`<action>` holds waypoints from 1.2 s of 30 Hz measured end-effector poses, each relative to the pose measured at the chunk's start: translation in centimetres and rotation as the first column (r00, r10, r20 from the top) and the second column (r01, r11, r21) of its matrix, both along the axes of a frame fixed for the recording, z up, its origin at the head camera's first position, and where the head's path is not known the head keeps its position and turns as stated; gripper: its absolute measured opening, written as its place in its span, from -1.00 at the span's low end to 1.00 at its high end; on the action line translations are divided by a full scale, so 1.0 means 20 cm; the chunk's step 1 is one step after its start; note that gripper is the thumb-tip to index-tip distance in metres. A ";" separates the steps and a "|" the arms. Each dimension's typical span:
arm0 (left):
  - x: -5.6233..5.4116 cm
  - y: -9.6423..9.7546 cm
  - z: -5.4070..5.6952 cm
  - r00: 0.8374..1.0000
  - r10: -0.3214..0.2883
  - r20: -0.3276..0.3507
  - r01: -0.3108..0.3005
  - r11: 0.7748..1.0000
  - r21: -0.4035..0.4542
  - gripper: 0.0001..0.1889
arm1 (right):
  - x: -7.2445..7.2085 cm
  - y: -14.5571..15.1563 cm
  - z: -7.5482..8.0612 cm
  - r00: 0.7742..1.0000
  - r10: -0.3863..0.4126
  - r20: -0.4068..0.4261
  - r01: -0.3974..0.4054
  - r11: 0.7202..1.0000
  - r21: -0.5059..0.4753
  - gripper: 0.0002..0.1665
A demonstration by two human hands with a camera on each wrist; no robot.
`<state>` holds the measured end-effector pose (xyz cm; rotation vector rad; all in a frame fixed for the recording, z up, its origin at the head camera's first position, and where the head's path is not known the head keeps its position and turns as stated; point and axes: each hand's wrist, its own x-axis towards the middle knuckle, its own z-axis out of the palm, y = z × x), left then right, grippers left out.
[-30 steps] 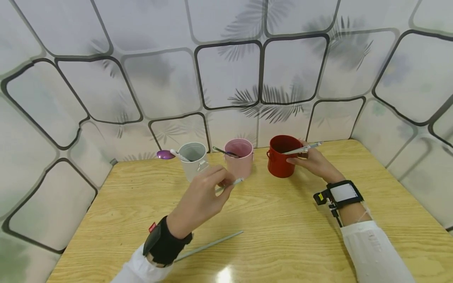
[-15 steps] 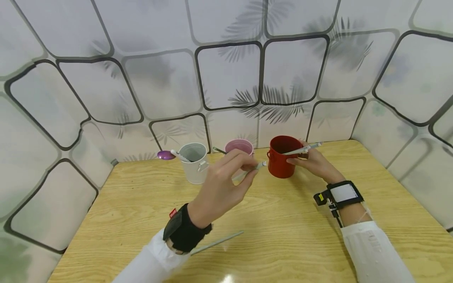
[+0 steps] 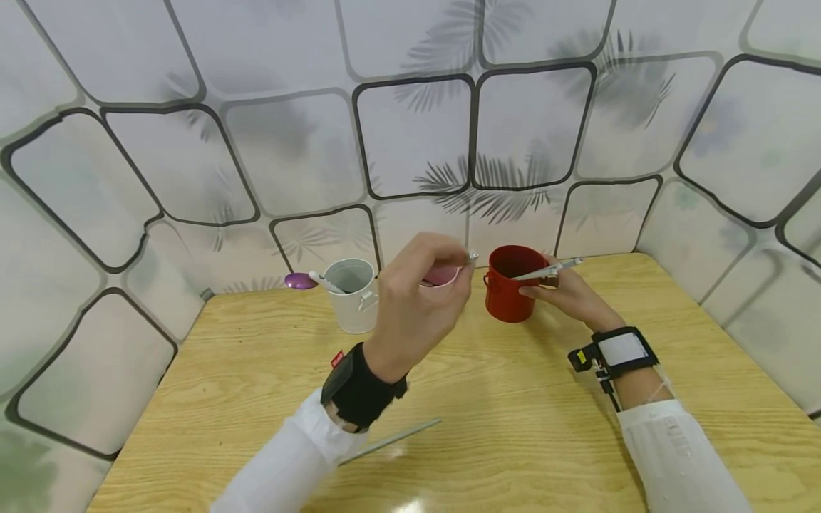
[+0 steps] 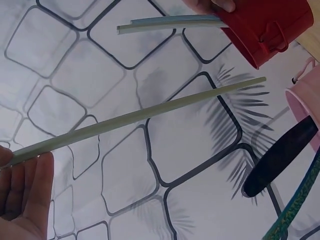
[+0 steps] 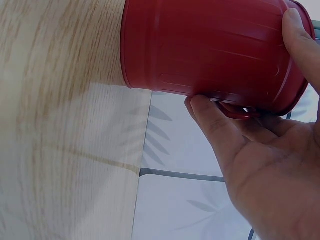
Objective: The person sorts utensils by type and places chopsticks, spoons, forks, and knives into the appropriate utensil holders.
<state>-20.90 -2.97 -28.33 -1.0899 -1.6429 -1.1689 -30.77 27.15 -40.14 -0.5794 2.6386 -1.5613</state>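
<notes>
My left hand [image 3: 420, 306] pinches a pale green chopstick [image 4: 135, 117] near one end. In the left wrist view its tapered end points toward the red bucket, apart from it. The head view shows this hand in front of the pink bucket [image 3: 442, 276], hiding much of it. My right hand [image 3: 574, 293] grips the red bucket [image 3: 509, 305] at its right side, thumb on the wall near the rim and fingers by the handle [image 5: 240, 114]. Two similar chopsticks [image 3: 545, 271] lean out over the red bucket's rim. Another chopstick [image 3: 398, 439] lies on the table.
To the left stands a white bucket [image 3: 349, 313] holding a purple spoon [image 3: 300, 281] and a white-handled item [image 3: 326, 282]. From the pink bucket stick out a black rounded handle [image 4: 280, 157] and a glittery green one [image 4: 295, 200]. A patterned wall [image 3: 413, 135] backs the wooden table [image 3: 513, 427].
My left hand has moved right and up with the chopstick, from beside the white bucket to in front of the pink one. The right hand and red bucket have stayed put.
</notes>
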 end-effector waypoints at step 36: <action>-0.25 0.28 -0.18 0.988 -0.132 0.080 0.145 0.972 -0.186 -0.85 | 0.00 0.01 0.00 0.998 0.028 -0.055 -0.028 1.000 0.005 -0.34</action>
